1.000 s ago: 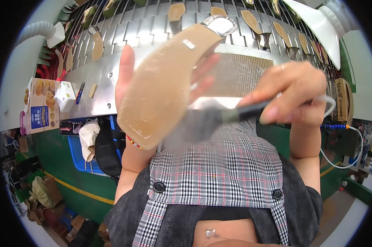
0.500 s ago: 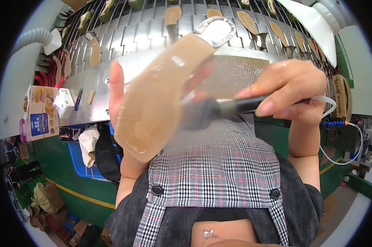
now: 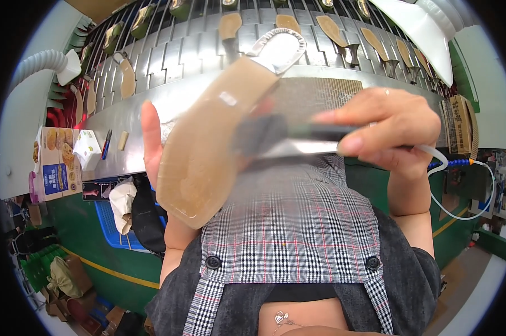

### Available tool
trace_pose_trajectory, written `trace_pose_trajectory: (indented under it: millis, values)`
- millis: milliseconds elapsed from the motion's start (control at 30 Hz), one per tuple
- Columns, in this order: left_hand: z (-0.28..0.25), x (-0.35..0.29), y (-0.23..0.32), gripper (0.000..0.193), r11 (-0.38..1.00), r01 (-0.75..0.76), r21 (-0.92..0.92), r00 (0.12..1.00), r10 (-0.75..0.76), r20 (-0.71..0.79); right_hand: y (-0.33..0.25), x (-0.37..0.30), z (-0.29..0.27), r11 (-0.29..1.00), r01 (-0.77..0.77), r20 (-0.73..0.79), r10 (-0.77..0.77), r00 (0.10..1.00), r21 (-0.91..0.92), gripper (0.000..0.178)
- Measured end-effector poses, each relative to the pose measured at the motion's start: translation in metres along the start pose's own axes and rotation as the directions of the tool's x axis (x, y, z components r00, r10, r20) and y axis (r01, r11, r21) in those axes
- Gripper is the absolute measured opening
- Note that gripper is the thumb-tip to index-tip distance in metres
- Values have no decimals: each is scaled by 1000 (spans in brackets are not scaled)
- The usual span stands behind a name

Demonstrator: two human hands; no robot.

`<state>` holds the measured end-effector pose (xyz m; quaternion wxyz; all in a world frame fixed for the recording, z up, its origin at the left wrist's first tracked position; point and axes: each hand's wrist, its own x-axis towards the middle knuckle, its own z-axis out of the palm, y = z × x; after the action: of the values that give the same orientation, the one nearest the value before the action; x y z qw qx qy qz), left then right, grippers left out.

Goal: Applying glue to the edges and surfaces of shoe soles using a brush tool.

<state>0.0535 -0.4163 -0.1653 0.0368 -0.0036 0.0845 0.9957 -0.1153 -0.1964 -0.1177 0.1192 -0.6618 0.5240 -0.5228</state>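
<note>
Above the metal conveyor (image 3: 169, 61) | left hand (image 3: 158, 151) grips tan shoe sole (image 3: 208, 134), raised, tilted | right hand (image 3: 393, 129) pinches dark brush (image 3: 281, 137), bristles touching sole.

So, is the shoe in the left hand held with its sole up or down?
Sole up. The tan sole of the shoe faces the camera, the left hand is behind it, and the right hand holds a brush against it.
</note>
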Motion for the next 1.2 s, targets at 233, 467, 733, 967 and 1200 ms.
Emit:
trace_pose_trajectory:
  millis: [233,467,733,967,1200]
  values:
    - [3,-3,-2,100,956,-30,293,964,106,-245,5,-6,-5,1000,11,-80,-10,997,16,23]
    - [4,-4,-3,94,996,-86,-16,991,84,-103,9,-14,-11,1000,-23,-15,23,1000,11,23]
    - [24,10,-12,97,949,-137,286,744,289,-603,23,-26,-21,993,-40,-183,60,981,115,27]
    - [-16,-4,1,92,990,32,-139,993,-16,120,27,-35,-31,972,-119,-222,164,961,202,25]
    - [-67,-9,30,60,914,146,-378,984,-96,148,25,-28,-16,911,-349,-181,389,903,219,24]
